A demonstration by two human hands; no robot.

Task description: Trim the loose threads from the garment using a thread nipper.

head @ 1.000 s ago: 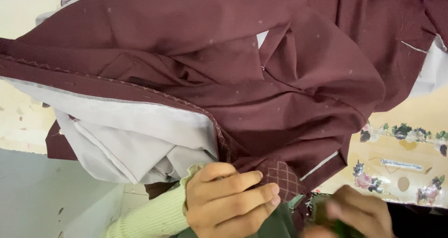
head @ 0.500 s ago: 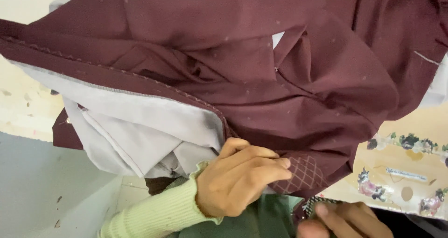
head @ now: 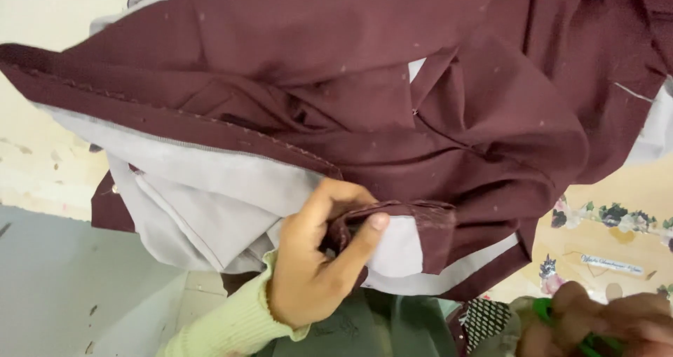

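Maroon garment (head: 336, 70) gripped at its folded edge.
The edge was pinched by the left hand (head: 319, 259); a green object (head: 561, 318) was clasped by the right hand (head: 603, 325).

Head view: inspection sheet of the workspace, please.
Surface: pale floral-patterned top, mostly covered.
Job's things: maroon garment with grey lining, heaped and folded.
Clutter: black-and-white patterned fabric; dark green cloth.
Hands: left hand pinches a folded maroon edge; right hand, partly cut off, grips a green object.
Cables: nothing seen.
Surroundings: cream wall, grey floor.
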